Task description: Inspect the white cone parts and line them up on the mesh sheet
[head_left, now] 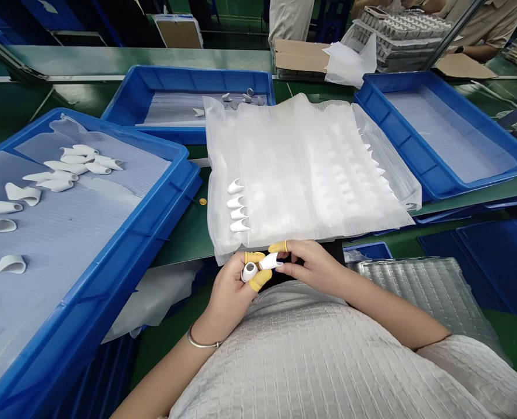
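Before the near edge of the sheet point(280, 174), one shell point(246, 277) is gripped by the left hand point(232, 285), a second shell point(267, 262) pinched by the right hand point(311, 265); left of the sheet, a bench point(184, 235) strip is bounded by a bin point(147, 253).

1. Holds the left forearm point(171, 366) slanting up from between seven and eight o'clock, with the left wrist point(212, 329) nearly in line.
2. Holds the right forearm point(389, 314) slanting in from four o'clock.
3. Curls the left hand point(234, 282) inward near six o'clock, pinching with the left thumb point(260, 281) aimed toward two.
4. Pinches likewise with the right hand point(310, 263), between four and five o'clock, pointing toward nine.
5. Sets both hands' fingertips point(278, 247) close together near six o'clock.
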Action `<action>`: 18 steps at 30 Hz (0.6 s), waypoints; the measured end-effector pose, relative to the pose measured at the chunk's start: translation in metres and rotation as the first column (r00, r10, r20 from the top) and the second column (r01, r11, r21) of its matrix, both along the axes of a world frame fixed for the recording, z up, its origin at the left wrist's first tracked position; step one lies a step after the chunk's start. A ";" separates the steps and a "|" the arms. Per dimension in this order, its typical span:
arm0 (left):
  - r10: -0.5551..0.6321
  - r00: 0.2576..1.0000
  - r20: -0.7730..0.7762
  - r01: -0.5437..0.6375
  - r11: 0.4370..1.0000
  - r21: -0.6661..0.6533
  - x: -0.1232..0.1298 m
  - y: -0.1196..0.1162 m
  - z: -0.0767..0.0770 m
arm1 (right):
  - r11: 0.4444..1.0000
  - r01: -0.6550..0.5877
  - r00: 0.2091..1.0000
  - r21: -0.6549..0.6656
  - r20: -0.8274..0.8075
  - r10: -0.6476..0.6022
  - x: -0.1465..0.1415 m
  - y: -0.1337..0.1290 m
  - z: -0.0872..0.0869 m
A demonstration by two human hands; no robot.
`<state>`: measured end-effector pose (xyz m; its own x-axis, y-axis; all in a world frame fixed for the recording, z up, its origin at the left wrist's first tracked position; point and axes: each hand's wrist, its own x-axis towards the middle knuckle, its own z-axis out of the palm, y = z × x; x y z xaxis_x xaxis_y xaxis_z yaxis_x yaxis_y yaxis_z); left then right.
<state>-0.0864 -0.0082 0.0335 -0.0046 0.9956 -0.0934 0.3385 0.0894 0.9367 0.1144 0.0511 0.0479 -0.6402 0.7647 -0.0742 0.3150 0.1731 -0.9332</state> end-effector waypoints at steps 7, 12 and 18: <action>-0.092 0.988 -0.122 0.112 0.980 0.165 0.000 0.001 0.000 | 0.937 -0.014 0.990 -0.349 -0.137 -0.036 -0.002 0.002 -0.012; -0.075 0.992 -0.099 0.084 0.993 0.083 0.000 0.001 0.002 | 0.919 -0.038 0.980 -0.393 -0.194 -0.043 -0.002 0.003 -0.007; -0.064 0.995 -0.079 0.074 0.988 0.136 0.000 -0.001 0.001 | 0.997 -0.019 0.998 -0.075 -0.063 0.014 -0.002 0.001 -0.005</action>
<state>-0.0867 -0.0095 0.0343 0.0628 0.9971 0.0437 0.4087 -0.0656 0.9103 0.1120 0.0518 0.0430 -0.6577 0.7478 -0.0908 0.2532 0.1058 -0.9616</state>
